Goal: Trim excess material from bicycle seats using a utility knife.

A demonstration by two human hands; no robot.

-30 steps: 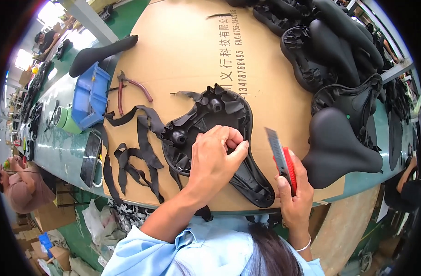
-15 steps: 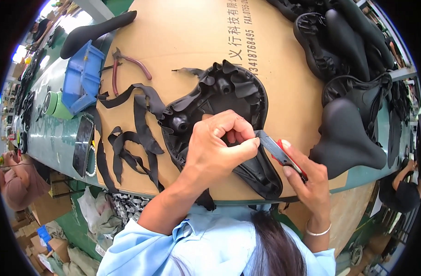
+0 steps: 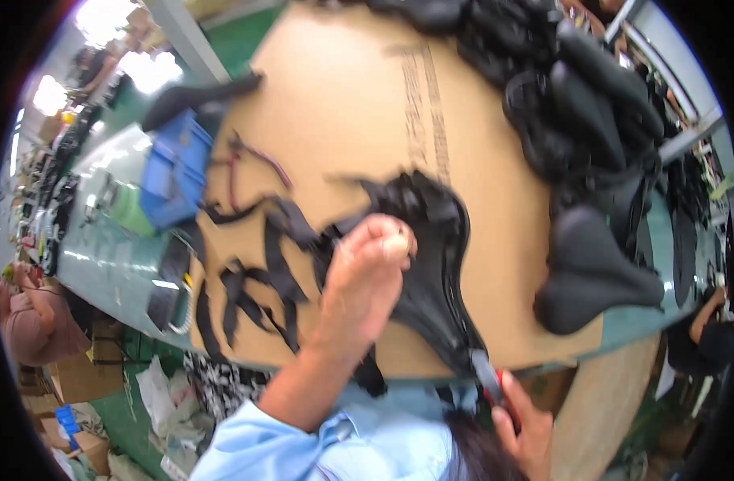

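An upturned black bicycle saddle (image 3: 435, 276) lies at the near edge of the cardboard, its gathered cover edge showing at the wide far end. Over its left half is my left hand (image 3: 367, 276), fingers curled tightly; whatever they pinch, if anything, is hidden and blurred. My right hand (image 3: 527, 425), low at the table's near edge, grips a red and grey utility knife (image 3: 492, 386). The knife's grey front end is beside the saddle's narrow nose. Black cut-off strips (image 3: 251, 297) of cover material lie left of the saddle.
Red-handled pliers (image 3: 259, 164) and a blue bin (image 3: 175, 172) stand at the left, near a black phone-like slab (image 3: 171, 280). More black saddles (image 3: 595, 264) are heaped along the right side. A large cardboard sheet (image 3: 343, 96) covers the table.
My right hand has drawn the knife down toward me, away from my left hand. My left hand has shifted slightly up the saddle. The whole view has tilted, so the table appears lower.
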